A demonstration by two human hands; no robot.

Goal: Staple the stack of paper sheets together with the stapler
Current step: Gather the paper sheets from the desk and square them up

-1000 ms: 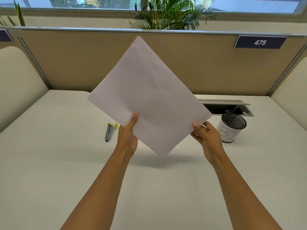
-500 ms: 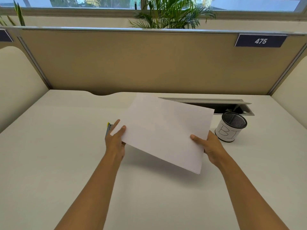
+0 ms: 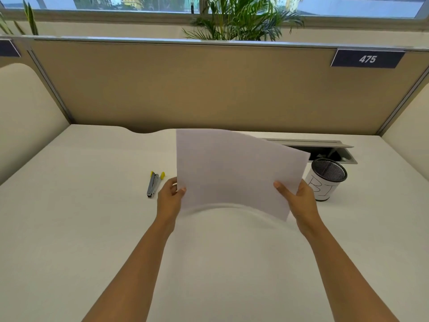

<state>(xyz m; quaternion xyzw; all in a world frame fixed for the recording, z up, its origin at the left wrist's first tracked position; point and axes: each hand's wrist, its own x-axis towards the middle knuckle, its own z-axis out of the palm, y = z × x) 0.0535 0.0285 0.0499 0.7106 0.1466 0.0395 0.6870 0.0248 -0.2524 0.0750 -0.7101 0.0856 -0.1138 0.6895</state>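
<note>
I hold a stack of white paper sheets [image 3: 234, 170] above the middle of the white desk, tilted up toward me, its lower edge bowed. My left hand [image 3: 170, 198] pinches the lower left edge. My right hand [image 3: 296, 199] grips the lower right edge, thumb on top. A small metal stapler [image 3: 153, 184] with yellow ends lies flat on the desk just left of my left hand, apart from it.
A black mesh pen cup [image 3: 326, 180] with a white label stands to the right of my right hand. Behind it is an open cable tray [image 3: 325, 151] set in the desk. A tan partition [image 3: 209, 89] closes the back.
The stack was held high as a diamond, dropped nearly flat, and now tilts up again squared to me. Both hands moved slightly right; the stapler is uncovered again.
</note>
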